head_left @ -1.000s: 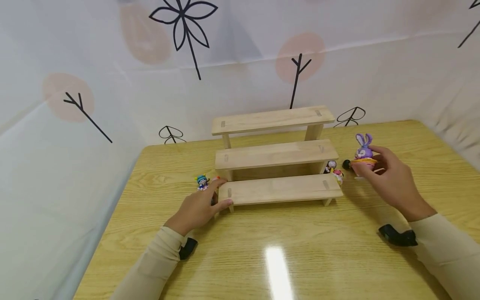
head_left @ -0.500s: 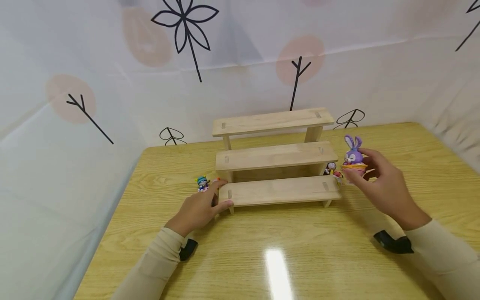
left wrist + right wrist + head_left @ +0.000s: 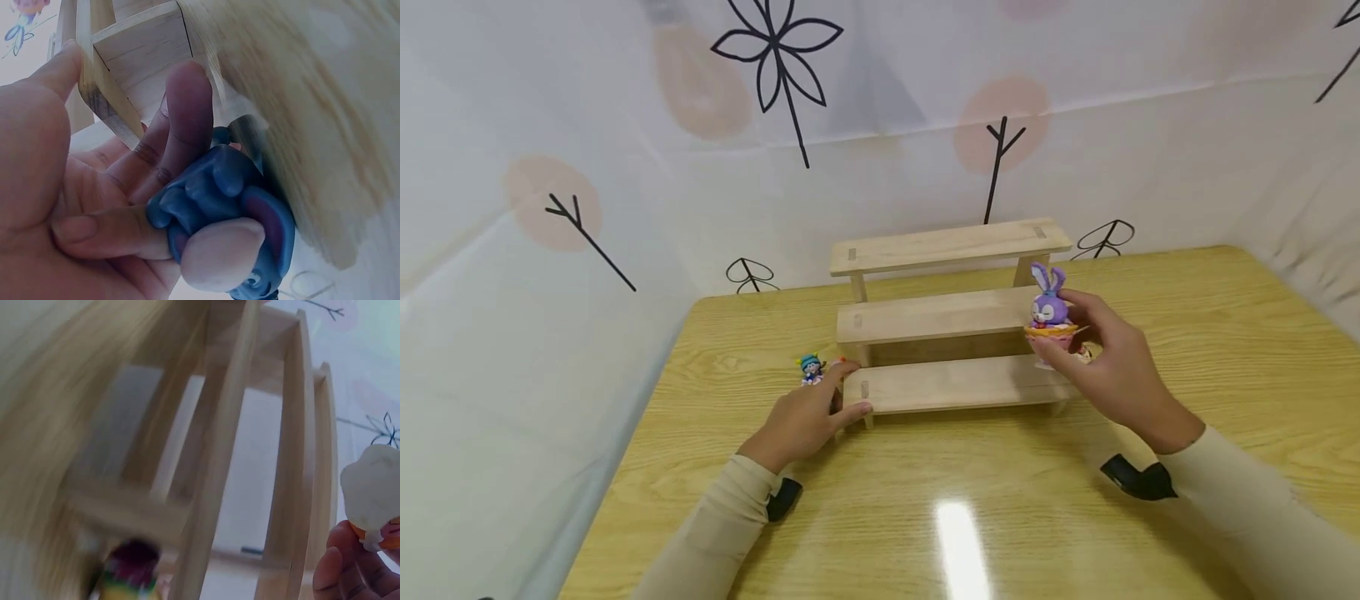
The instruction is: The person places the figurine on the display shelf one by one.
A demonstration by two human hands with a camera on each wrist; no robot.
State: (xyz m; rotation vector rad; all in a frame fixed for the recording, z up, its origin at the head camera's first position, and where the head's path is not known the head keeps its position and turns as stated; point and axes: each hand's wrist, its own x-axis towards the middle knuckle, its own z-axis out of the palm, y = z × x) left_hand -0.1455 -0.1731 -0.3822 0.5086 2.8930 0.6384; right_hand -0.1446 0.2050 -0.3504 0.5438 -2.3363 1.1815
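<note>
In my right hand, thumb and fingers pinch a purple bunny figurine sitting in a pink and orange cup. It is over the right end of the three-step wooden display stand, in front of the middle step. The right wrist view shows the figurine's pale underside. My left hand grips the left end of the lowest step, thumb at the front edge and index finger farther back. Against its fingers in the left wrist view is a blue figurine with a pale rounded part.
A small figurine with a turquoise hat stands left of the stand. Another figurine is partly hidden behind my right hand. A blurred dark red, green and yellow figurine is near the stand. Patterned cloth hangs behind the table.
My right hand has carried the bunny figurine leftward, from beside the stand to over the right end of its lowest step. My left hand has stayed on the stand.
</note>
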